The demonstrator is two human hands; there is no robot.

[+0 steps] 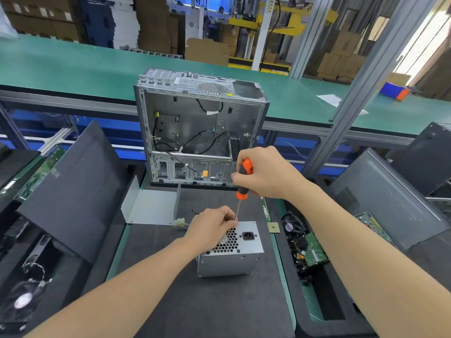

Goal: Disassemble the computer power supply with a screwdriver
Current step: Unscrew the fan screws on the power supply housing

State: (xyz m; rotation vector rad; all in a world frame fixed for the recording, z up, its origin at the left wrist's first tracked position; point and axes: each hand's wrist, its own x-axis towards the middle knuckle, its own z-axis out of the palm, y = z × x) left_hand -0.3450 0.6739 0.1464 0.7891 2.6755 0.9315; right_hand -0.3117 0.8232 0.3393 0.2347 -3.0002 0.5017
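the power supply (234,250) is sitting on the dark surface (219,301), the left hand (210,225) curling its fingers over the far edge and the right hand (266,174) wrapping its fingers around the screwdriver (244,179) handle. pressing straight down while turning is probably what is keeping the tip seated.

Right hand (266,173) gripping orange screwdriver (244,181), left hand (211,229) on grey power supply (234,250)

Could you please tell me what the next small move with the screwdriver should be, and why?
Probably turn the screwdriver to unscrew: the right hand grips its handle, the tip meets the far edge of the power supply, and the left hand holds it there, fingers curled beside the tip. What lies under the tip is hidden.
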